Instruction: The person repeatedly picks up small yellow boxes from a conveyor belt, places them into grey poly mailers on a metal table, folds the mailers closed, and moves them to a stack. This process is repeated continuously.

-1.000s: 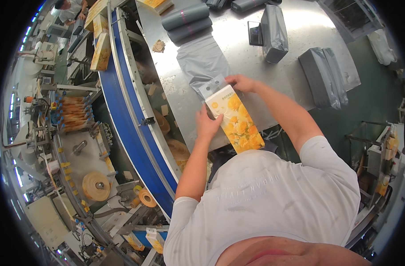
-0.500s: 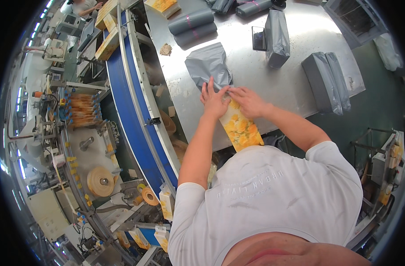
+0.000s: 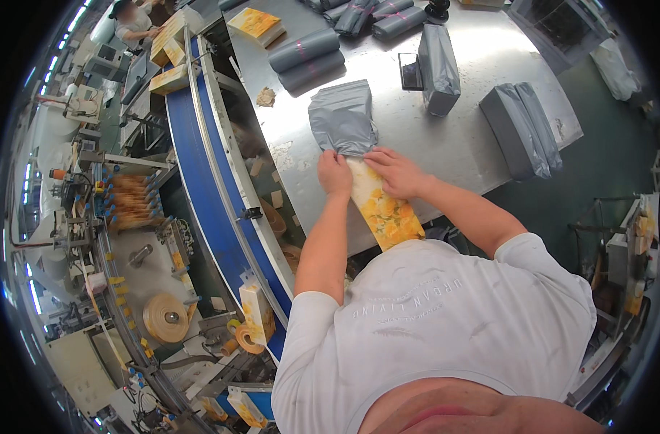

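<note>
A grey plastic mailing bag (image 3: 342, 114) lies on the metal table, its mouth toward me. My left hand (image 3: 334, 175) is closed on the left edge of that mouth. At the opposite edge my right hand (image 3: 398, 173) grips the bag, its fingers also lying over the end of a long box (image 3: 389, 217) with a yellow flower print. The box reaches from the bag's mouth back to my shirt. Whether its far end is inside the bag is hard to see.
Wrapped grey parcels (image 3: 516, 130) stand at the table's (image 3: 453, 155) right, another grey parcel (image 3: 440, 69) behind. Grey bag rolls (image 3: 307, 59) and a flowered pack (image 3: 256, 26) lie at the back. Left runs a blue conveyor (image 3: 200, 159) carrying flowered packs; a person (image 3: 133, 27) stands beyond.
My left hand has gone from spread fingers on the bag to a closed grip at its left edge. The bag's mouth is spread wider and flatter. A flowered pack has advanced along the conveyor.
</note>
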Tool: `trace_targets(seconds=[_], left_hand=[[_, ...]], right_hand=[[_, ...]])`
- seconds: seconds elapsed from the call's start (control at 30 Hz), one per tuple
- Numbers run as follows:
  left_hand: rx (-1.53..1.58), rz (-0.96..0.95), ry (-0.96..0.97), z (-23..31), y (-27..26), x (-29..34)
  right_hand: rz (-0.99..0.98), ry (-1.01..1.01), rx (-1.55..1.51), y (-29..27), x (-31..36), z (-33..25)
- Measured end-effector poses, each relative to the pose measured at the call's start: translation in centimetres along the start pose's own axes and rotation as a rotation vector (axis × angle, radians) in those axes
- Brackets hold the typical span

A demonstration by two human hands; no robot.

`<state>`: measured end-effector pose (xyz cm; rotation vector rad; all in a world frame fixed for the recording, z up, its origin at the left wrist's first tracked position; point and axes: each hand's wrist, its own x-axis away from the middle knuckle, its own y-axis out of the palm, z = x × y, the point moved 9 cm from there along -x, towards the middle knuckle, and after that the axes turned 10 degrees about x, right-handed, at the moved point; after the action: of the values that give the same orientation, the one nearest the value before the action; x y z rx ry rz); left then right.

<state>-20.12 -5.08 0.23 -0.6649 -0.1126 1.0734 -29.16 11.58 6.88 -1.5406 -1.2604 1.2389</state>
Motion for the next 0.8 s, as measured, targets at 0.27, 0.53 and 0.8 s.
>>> trace_targets(seconds=[0.27,0.53,0.8], left_hand=[[0.277,0.053,0.181,-0.6,-3.4,4.8],[0.100,-0.085,0.219,-3.2,-4.1,6.9],[-0.366,-0.525,-0.152,-5.8,0.2,3.7]], right_hand=[[0.082,0.046,-0.083,1.3,1.3,0.7],[0.152,0.651,-0.610,6.4,3.2,8.9],[-0.300,0.654,-0.243,10.1,0.2,10.6]])
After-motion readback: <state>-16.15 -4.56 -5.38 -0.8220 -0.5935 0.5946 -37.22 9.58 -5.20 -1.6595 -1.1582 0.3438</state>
